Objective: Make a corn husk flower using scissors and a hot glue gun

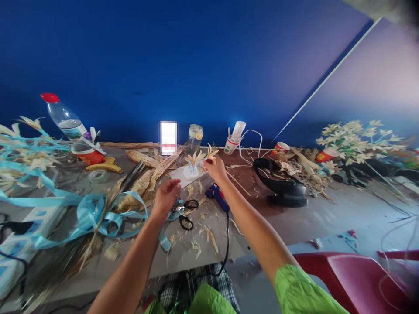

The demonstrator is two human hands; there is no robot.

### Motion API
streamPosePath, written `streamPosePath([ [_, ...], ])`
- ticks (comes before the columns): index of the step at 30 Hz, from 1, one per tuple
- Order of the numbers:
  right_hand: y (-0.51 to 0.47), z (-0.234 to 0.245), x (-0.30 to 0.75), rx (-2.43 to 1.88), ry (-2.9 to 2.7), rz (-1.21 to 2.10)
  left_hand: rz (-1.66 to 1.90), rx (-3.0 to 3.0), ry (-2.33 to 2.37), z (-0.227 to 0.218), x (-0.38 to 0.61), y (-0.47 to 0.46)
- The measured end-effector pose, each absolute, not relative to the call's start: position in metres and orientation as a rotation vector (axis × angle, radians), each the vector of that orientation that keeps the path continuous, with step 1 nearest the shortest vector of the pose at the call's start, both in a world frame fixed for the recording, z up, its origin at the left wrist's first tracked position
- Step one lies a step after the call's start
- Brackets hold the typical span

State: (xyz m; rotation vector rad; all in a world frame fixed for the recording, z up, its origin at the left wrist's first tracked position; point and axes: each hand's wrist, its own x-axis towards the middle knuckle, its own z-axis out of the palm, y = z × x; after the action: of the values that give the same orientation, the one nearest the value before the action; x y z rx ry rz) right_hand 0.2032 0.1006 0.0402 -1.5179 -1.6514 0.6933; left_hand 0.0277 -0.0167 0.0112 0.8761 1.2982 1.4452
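Note:
My right hand (pixel 214 168) is closed in a pinch on a pale corn husk flower (pixel 212 152), whose petals stick up above the fingers. Left of it, a small husk flower arrangement (pixel 194 160) stands on a round white base (pixel 190 173), on top of a white sheet (pixel 178 174). By the sheet's near left edge is my left hand (pixel 168 195), its fingers loosely bent with nothing seen in them. Black-handled scissors (pixel 187 209) lie just right of that wrist. A blue glue gun (pixel 218 196) rests below my right hand, its cord running off the table's front edge.
Light blue ribbon (pixel 91 213), dried corn husks (pixel 140 187) and a power strip (pixel 39 226) spread over the left side. Behind stand a glass jar (pixel 195 138) and a paper cup (pixel 231 145). A black device (pixel 281 185) and husk flowers (pixel 355 141) are at right.

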Motion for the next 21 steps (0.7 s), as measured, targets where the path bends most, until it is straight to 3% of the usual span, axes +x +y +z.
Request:
streamPosePath([
  [21,0.100,0.017,0.183,-1.716,-1.856,0.587,1.459,1.055,1.332,0.003,0.029,-0.016],
])
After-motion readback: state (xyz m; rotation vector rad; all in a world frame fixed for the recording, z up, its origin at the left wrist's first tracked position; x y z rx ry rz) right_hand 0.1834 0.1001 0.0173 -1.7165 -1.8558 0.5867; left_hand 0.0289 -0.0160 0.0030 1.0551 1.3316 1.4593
